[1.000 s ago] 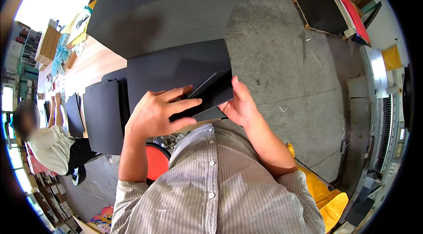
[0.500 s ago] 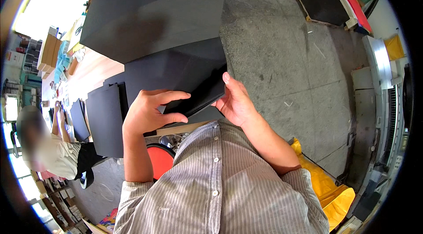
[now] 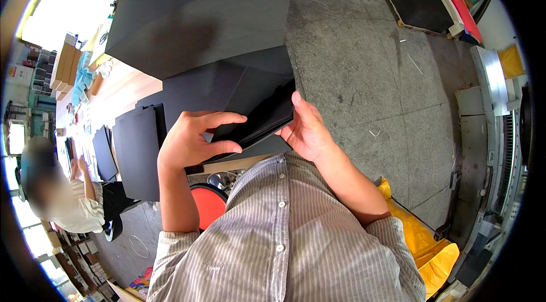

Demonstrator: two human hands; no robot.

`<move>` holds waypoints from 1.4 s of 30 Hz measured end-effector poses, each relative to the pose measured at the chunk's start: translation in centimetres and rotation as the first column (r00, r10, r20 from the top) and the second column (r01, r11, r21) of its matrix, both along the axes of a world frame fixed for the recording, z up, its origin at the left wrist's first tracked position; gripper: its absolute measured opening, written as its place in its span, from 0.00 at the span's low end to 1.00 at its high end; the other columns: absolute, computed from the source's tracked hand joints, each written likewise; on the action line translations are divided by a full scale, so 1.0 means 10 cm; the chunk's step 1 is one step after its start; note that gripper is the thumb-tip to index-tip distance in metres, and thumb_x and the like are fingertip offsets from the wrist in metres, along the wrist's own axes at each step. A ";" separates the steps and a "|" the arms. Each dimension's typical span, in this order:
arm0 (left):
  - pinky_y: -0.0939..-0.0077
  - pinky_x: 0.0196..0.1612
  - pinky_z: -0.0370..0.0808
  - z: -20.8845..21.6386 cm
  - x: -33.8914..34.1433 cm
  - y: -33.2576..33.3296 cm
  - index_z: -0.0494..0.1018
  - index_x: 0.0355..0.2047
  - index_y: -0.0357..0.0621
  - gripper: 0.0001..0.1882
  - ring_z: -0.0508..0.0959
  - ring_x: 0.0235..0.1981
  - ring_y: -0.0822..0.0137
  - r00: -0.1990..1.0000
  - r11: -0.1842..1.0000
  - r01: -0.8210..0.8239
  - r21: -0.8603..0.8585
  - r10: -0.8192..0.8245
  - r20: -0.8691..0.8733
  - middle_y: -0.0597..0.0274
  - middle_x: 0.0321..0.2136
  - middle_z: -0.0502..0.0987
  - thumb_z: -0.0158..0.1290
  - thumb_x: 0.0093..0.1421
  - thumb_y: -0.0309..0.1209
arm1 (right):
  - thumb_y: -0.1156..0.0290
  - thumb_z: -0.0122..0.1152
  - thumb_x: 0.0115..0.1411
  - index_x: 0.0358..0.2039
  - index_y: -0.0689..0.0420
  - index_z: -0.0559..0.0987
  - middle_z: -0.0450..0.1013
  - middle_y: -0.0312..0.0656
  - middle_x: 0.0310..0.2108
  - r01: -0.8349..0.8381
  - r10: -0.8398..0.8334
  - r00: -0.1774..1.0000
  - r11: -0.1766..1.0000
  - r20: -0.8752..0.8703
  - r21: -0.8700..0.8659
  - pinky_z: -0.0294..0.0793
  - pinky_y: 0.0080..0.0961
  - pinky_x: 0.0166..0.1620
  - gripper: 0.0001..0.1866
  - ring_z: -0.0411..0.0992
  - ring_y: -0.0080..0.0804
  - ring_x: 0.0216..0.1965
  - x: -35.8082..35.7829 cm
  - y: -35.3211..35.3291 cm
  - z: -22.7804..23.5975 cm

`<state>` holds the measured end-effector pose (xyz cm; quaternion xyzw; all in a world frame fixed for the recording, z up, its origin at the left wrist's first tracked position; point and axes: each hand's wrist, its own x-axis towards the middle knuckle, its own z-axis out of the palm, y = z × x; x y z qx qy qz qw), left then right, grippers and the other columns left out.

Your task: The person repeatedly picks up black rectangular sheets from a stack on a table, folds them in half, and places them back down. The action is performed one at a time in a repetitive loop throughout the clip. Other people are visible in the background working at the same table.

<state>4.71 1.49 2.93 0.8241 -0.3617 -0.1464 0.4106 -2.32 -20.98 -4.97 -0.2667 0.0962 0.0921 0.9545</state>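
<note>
The black rectangular card sheets (image 3: 266, 119) lie not yet flat, half-open left hand (image 3: 189, 141) touching them, right hand (image 3: 310, 137) pinching their edge.

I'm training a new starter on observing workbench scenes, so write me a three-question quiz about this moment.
1. Which of the person's hands grips the right-hand end of the black sheets?
2. True or false: the left hand has its thumb and forefinger tips apart.
3. Fill in the colour: the black-rimmed round object is ____.

Key: 1. The right hand. 2. True. 3. Red.
</note>
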 end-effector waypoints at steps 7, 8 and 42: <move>0.73 0.33 0.79 -0.02 0.01 0.01 0.81 0.42 0.41 0.27 0.85 0.32 0.61 1.000 1.000 0.018 -0.008 -0.018 0.009 0.53 0.34 0.84 0.74 0.41 0.33 | 0.50 0.52 0.69 0.45 0.65 0.76 0.78 0.49 0.42 -0.008 0.008 1.000 1.000 0.024 0.002 0.81 0.37 0.48 0.26 0.79 0.37 0.43 0.00 0.00 -0.03; 0.73 0.32 0.79 -0.02 0.01 0.01 0.81 0.43 0.43 0.26 0.84 0.31 0.60 1.000 1.000 0.016 -0.010 -0.016 0.007 0.54 0.34 0.84 0.74 0.41 0.35 | 0.50 0.52 0.69 0.45 0.65 0.76 0.78 0.49 0.42 -0.009 0.009 1.000 1.000 0.028 0.000 0.81 0.37 0.48 0.26 0.79 0.37 0.43 0.00 0.00 -0.03; 0.74 0.32 0.77 0.01 0.05 0.06 0.82 0.43 0.43 0.21 0.84 0.31 0.61 0.997 0.996 0.070 0.053 -0.071 0.012 0.52 0.34 0.83 0.70 0.47 0.31 | 0.50 0.51 0.69 0.51 0.67 0.72 0.75 0.49 0.49 -0.012 0.011 0.998 1.000 0.063 0.016 0.78 0.41 0.54 0.28 0.76 0.38 0.50 -0.03 -0.01 -0.07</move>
